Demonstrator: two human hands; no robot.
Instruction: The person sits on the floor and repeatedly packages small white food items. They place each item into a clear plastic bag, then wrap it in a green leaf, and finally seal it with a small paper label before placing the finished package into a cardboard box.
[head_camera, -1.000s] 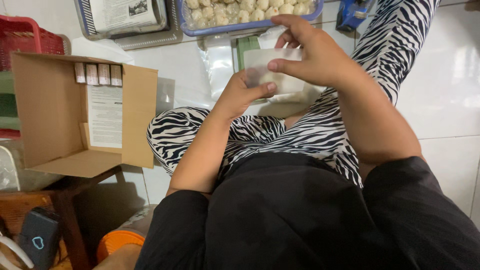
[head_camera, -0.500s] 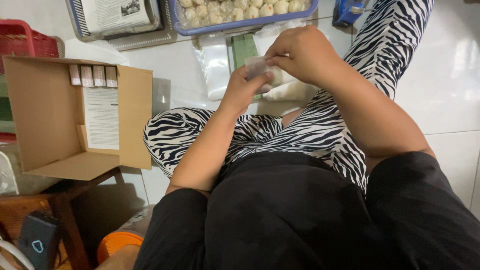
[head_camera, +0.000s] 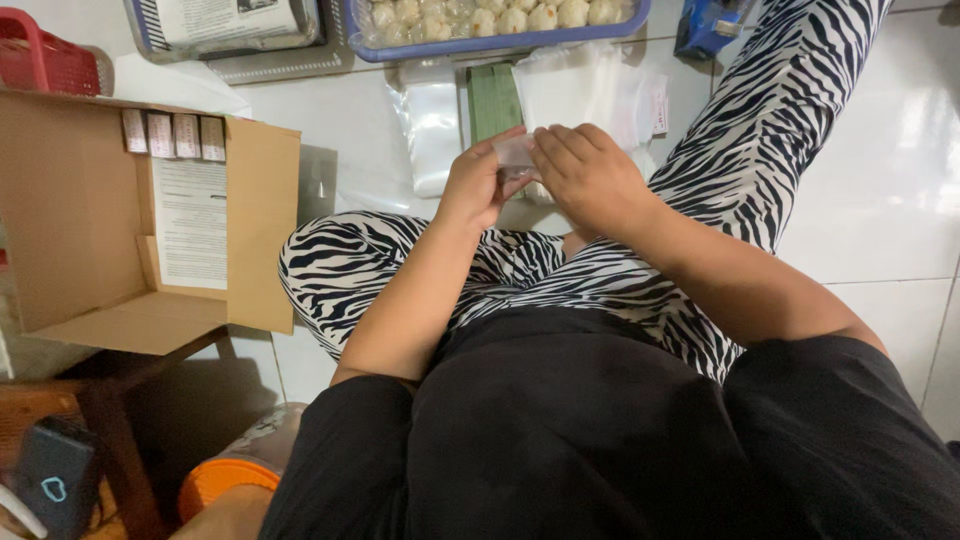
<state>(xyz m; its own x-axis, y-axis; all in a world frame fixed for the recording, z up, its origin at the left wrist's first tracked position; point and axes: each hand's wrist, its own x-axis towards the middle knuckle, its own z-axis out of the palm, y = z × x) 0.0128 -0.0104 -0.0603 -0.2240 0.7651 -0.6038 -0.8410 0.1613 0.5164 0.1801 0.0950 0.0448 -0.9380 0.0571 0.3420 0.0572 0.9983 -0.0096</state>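
1. Two hands meet over the lap: the left hand and the right hand both pinch one small clear bag between them, fingers curled on it, not spread.
2. Bag sits at 12 o'clock from the person's body, held up above the floor, just over the knee.
3. It looks thin, light and limp, likely slippery film; it would crumple before it breaks. Whether anything is inside I cannot tell.
4. Best hold, by my judgement: thumb and forefinger at the top edge, one hand per side, so the mouth can be parted.
5. At 12 o'clock beyond lie a stack of clear bags, a green pack and a blue tray of pale round pieces.
6. At 9 o'clock stands an open cardboard box.
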